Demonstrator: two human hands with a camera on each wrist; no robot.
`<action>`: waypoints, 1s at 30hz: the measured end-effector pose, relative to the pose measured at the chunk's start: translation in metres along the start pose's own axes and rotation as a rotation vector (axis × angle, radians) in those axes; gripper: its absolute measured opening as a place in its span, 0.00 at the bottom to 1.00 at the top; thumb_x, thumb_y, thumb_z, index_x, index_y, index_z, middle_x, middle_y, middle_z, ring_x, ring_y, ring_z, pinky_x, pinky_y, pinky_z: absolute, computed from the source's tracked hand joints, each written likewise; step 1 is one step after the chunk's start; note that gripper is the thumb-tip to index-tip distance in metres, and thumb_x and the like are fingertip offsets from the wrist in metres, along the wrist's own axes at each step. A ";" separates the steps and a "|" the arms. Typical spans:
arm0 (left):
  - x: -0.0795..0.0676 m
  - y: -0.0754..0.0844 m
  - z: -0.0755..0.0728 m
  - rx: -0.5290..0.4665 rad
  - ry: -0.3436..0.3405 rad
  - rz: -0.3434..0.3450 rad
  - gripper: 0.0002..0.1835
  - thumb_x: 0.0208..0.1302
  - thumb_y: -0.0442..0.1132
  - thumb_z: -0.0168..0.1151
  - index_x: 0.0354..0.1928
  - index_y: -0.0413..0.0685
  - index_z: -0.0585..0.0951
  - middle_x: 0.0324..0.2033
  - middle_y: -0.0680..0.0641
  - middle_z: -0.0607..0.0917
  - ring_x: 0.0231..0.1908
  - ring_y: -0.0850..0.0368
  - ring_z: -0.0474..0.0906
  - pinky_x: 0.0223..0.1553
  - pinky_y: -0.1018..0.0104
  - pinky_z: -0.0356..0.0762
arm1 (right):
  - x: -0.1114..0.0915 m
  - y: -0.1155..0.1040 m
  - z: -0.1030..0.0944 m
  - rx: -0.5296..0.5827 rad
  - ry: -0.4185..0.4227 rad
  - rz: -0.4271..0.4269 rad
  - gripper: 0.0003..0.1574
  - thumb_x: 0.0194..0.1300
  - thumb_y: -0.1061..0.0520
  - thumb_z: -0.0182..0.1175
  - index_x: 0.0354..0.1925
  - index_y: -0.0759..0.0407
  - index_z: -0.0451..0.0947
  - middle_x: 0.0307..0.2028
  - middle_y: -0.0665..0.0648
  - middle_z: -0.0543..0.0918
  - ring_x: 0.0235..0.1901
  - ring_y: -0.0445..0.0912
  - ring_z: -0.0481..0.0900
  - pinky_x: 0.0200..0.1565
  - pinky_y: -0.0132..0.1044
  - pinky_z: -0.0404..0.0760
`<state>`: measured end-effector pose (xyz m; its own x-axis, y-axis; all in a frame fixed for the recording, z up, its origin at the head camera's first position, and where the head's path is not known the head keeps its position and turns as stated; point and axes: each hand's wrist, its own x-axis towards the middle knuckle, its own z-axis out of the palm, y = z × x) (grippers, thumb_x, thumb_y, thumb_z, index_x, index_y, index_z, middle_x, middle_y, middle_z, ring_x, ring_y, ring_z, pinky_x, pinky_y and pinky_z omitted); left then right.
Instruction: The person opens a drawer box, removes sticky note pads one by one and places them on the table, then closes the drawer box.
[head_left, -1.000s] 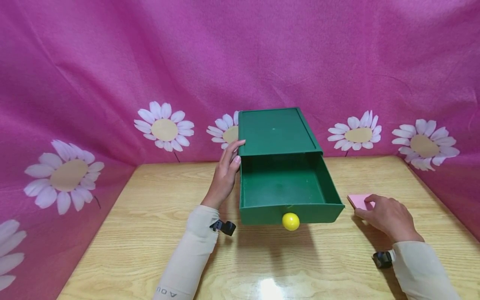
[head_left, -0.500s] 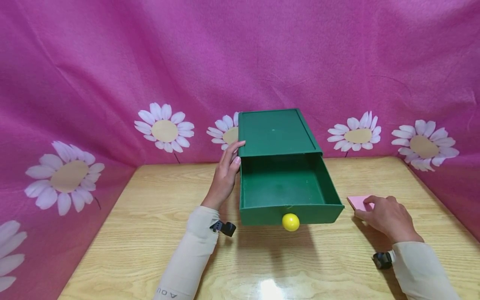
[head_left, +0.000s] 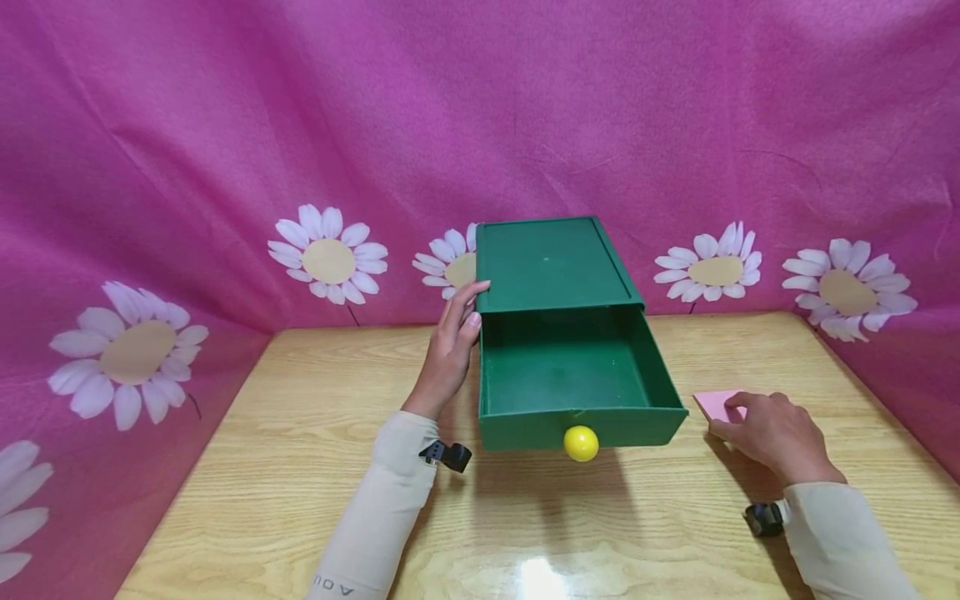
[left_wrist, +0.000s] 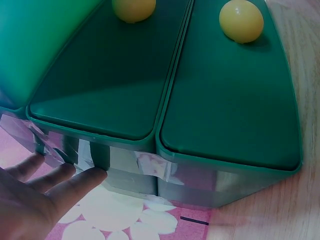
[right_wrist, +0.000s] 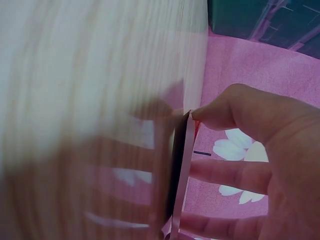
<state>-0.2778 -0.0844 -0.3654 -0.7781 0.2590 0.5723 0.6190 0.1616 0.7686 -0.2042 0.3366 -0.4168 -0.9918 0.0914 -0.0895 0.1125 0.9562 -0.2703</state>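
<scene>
A green plastic drawer unit (head_left: 551, 262) stands at the middle of the table, its top drawer (head_left: 581, 427) pulled out and bare inside. On that drawer's front is a yellow knob (head_left: 581, 443). My left hand (head_left: 444, 358) rests along the unit's left side, fingertips at the top edge. In the left wrist view, its straight fingers (left_wrist: 75, 187) touch the side wall, beside two closed lower drawers (left_wrist: 227, 95). To the right, my right hand (head_left: 780, 433) pinches a thin pink square pad (head_left: 712, 402) lying on the table. Thumb and fingers meet the pad (right_wrist: 183, 175) in the right wrist view.
The wooden table (head_left: 300, 400) has a light grain and reflects the lamp near its front. A magenta cloth (head_left: 525, 100) with printed white daisies encloses the back and both sides, close behind the unit. Black camera straps sit on both sleeved wrists.
</scene>
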 end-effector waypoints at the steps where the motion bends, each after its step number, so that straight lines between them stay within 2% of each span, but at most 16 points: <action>1: 0.000 0.000 0.000 0.000 0.000 -0.001 0.25 0.73 0.48 0.41 0.70 0.67 0.63 0.70 0.59 0.60 0.70 0.59 0.56 0.65 0.52 0.62 | 0.000 0.000 0.000 0.001 0.000 -0.001 0.44 0.51 0.38 0.67 0.54 0.69 0.75 0.35 0.72 0.76 0.32 0.61 0.72 0.30 0.54 0.73; 8: 0.000 0.000 -0.001 -0.004 -0.001 -0.020 0.24 0.72 0.52 0.41 0.69 0.73 0.62 0.70 0.64 0.59 0.69 0.63 0.56 0.65 0.56 0.63 | -0.002 -0.002 0.000 0.002 0.001 -0.010 0.42 0.52 0.38 0.67 0.53 0.69 0.76 0.32 0.69 0.74 0.29 0.58 0.70 0.26 0.49 0.72; 17: -0.001 0.000 -0.001 -0.005 -0.001 -0.019 0.25 0.72 0.52 0.41 0.69 0.72 0.62 0.70 0.64 0.59 0.69 0.63 0.56 0.65 0.55 0.64 | -0.002 -0.003 0.001 -0.008 0.006 -0.025 0.38 0.52 0.40 0.67 0.49 0.68 0.77 0.28 0.64 0.72 0.28 0.57 0.68 0.25 0.46 0.70; 22: -0.001 -0.001 -0.001 -0.008 -0.006 -0.021 0.25 0.72 0.52 0.41 0.70 0.73 0.62 0.69 0.64 0.59 0.69 0.64 0.56 0.65 0.55 0.63 | -0.002 -0.003 0.001 -0.014 0.017 -0.025 0.37 0.52 0.41 0.67 0.49 0.68 0.77 0.30 0.67 0.72 0.29 0.59 0.68 0.25 0.49 0.71; 30: 0.000 0.000 -0.001 -0.014 -0.008 -0.014 0.26 0.72 0.45 0.41 0.70 0.72 0.61 0.70 0.63 0.58 0.70 0.62 0.55 0.64 0.52 0.64 | -0.003 -0.002 0.000 -0.032 0.022 -0.042 0.40 0.57 0.39 0.64 0.53 0.70 0.75 0.37 0.75 0.73 0.34 0.66 0.70 0.30 0.60 0.75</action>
<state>-0.2778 -0.0852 -0.3652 -0.7860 0.2640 0.5591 0.6063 0.1519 0.7806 -0.2016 0.3347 -0.4166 -0.9967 0.0564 -0.0579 0.0688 0.9678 -0.2423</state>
